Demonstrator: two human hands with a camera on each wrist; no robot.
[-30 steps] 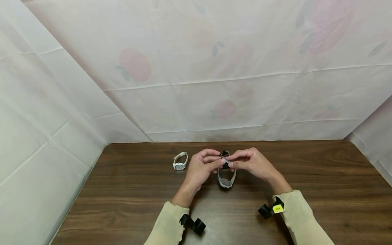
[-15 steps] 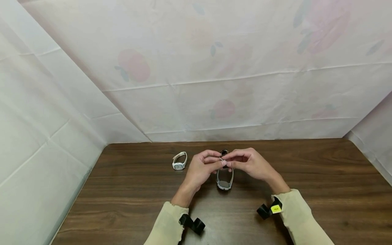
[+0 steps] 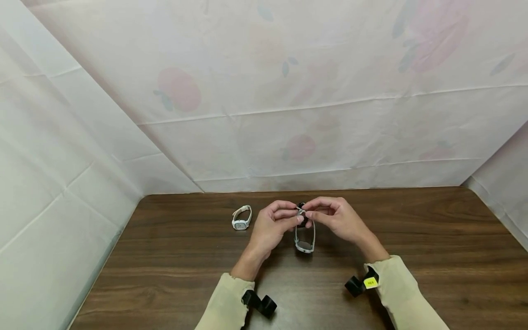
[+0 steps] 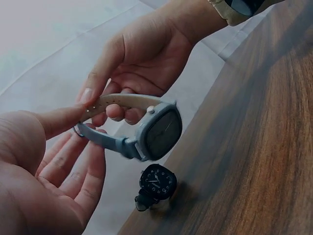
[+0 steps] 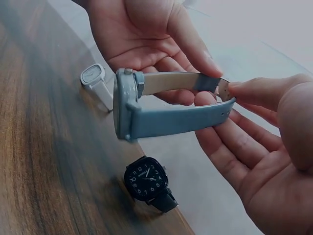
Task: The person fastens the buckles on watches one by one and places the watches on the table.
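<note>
1. Table (image 3: 412, 238): bears a black watch (image 5: 146, 182) and a white watch (image 3: 241, 217).
2. Left hand (image 3: 270, 227) and right hand (image 3: 340, 220): each pinches a strap end.
3. Blue watch (image 3: 305, 238): held above the table; probably light, with a limp strap; best gripped near the buckle.

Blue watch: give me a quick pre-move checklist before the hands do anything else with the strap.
1. Hold: ok. The left hand and the right hand both pinch the strap ends of the blue watch.
2. Watch off the table: ok. It hangs below the fingers, case downward.
3. Strap ends meeting: ok. The two ends come together at the fingertips.
4. Buckle fastened: cannot tell. The fingers cover the join.
5. Black watch underneath: not ok. It lies on the table right below the hanging case.
6. White watch: ok. It lies apart, beyond the left hand.
</note>
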